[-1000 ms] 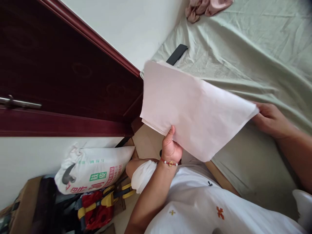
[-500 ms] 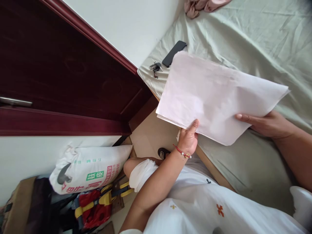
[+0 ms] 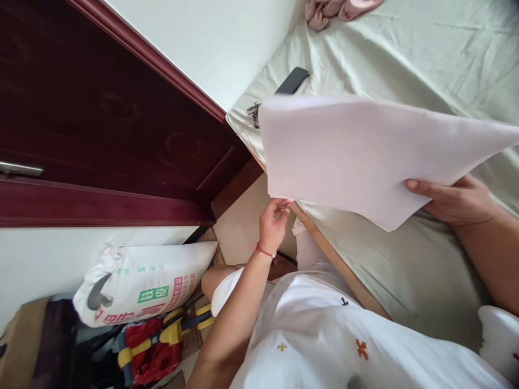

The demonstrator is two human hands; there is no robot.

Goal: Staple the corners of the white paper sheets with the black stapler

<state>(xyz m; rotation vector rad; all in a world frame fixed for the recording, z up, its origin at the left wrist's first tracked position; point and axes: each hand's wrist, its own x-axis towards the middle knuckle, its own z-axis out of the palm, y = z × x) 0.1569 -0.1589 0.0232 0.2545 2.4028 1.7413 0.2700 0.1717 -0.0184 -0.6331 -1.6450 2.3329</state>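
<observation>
Head view is showing a stack of plain white paper sheets (image 3: 365, 148) hanging in the air across the centre and right of the frame, tilting over the pale green wrinkled bed sheet (image 3: 405, 48) without touching it. The right hand (image 3: 456, 200), at the right of the frame, is gripping the stack by its lower right edge, thumb lying on top and the other fingers hiding beneath. The left hand (image 3: 273, 222), wearing a thin red bracelet (image 3: 265, 251), is reaching up just below the stack's lower left corner with fingers loosely curling; the fingertips are meeting the corner, but whether they are pinching it cannot be told. A flat black phone (image 3: 292, 81) and a small bunch of metal keys (image 3: 254, 108) are lying on the bed just above the stack's upper left edge. A dark red wooden door (image 3: 101, 108) is filling the upper left, and a white printed sack (image 3: 141, 286) is lying at the lower left.
</observation>
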